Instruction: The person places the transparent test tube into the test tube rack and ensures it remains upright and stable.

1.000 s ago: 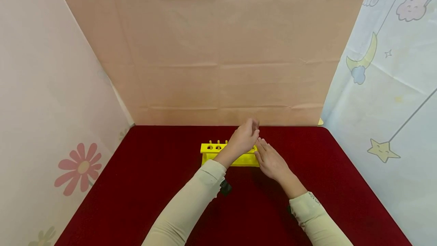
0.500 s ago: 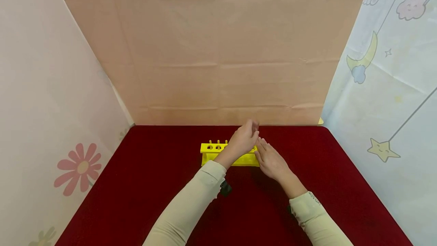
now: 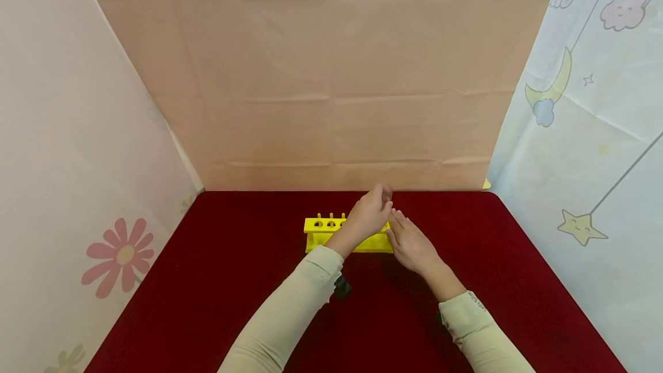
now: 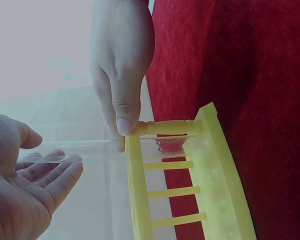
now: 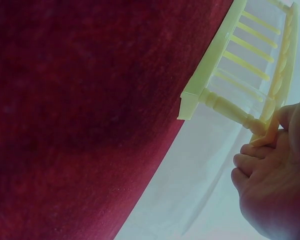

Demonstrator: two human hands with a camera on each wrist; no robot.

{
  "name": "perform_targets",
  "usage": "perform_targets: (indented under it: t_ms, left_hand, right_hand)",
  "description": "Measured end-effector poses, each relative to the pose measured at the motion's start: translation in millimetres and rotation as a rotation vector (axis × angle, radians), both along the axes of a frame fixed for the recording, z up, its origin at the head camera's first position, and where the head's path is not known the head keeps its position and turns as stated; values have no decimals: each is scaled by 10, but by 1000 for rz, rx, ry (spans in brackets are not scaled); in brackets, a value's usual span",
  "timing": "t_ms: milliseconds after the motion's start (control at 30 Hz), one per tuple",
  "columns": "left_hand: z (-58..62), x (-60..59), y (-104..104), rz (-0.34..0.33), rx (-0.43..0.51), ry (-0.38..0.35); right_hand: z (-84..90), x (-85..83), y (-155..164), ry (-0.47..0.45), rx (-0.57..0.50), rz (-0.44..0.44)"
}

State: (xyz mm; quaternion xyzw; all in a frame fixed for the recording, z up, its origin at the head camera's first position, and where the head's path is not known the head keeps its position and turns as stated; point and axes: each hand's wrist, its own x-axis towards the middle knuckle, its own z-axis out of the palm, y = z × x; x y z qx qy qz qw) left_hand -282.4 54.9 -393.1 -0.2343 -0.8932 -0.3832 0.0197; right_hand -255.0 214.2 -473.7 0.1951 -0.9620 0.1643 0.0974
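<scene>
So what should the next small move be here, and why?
Probably a light downward press on the tube by the left hand, to make sure it is seated. The tube passes through the top of the rack, its lower end close to the base, though contact is unclear; the right hand holds the rack's end.

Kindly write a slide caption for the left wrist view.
Left hand around a clear tube, right hand gripping the yellow rack.

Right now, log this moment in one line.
left hand: at top of tube, grip unclear | tube: through end hole of rack | right hand: grips rack | rack: upright on table
</scene>
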Motion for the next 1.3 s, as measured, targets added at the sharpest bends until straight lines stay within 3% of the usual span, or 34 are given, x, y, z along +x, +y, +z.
perform_targets:
  t_ms: [1300]
  left_hand:
    - [-74, -6, 27, 11, -15, 27]
  right_hand:
    - [-8, 13, 6, -8, 9, -12]
